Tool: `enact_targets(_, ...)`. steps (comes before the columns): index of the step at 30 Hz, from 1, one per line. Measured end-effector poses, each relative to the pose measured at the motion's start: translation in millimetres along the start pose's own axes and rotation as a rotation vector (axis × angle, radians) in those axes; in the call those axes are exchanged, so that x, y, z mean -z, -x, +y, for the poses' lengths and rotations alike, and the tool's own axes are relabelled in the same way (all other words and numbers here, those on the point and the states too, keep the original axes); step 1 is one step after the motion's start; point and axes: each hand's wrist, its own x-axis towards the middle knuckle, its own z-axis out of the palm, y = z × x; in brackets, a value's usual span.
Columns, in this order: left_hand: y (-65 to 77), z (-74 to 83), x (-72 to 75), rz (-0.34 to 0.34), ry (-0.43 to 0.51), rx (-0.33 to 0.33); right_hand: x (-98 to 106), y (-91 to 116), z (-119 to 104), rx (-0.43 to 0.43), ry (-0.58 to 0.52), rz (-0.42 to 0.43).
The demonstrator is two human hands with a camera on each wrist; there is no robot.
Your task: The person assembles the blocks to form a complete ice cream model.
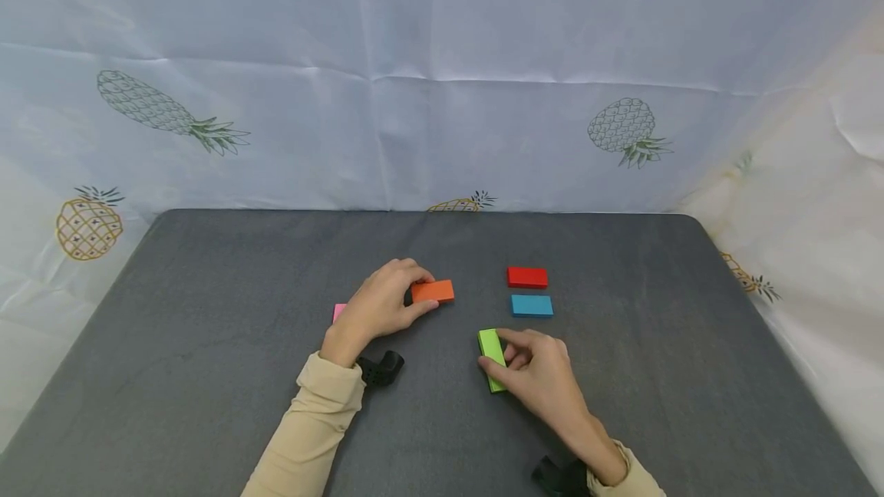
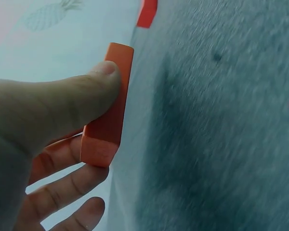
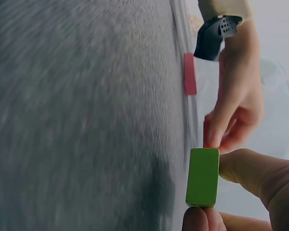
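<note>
My left hand (image 1: 382, 301) pinches an orange block (image 1: 435, 291) between thumb and fingers. In the left wrist view the orange block (image 2: 108, 110) is held above the dark surface, its shadow beside it. My right hand (image 1: 541, 374) pinches a lime-green block (image 1: 492, 360) by its long sides, thumb nearer me. The green block (image 3: 203, 177) shows its end face in the right wrist view. Beyond the right hand a blue block (image 1: 532, 306) lies flat, with a red block (image 1: 528, 277) just behind it. A pink block (image 1: 338, 311) is mostly hidden behind the left hand.
Everything lies on a dark grey table (image 1: 656, 374) with rounded far corners. A pale curtain (image 1: 414, 14) printed with pineapples hangs behind it and along the sides. Black wrist-worn devices show at the left wrist (image 1: 382, 369) and right wrist (image 1: 561, 476).
</note>
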Motion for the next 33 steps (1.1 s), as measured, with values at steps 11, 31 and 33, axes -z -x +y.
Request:
enact_targets(11,-3.0,13.6,-13.8,-0.044,-0.014,-0.031,-22,1,-9,0.034,-0.023,0.008)
enact_targets(31,-3.4,18.8,-31.1,-0.087,0.018,-0.072,-32,2,-10,0.045,0.007,-0.031)
enact_targets(33,-3.8,18.5,-31.6,-0.085,0.021,-0.074,-32,2,-9,0.046,0.008,-0.032)
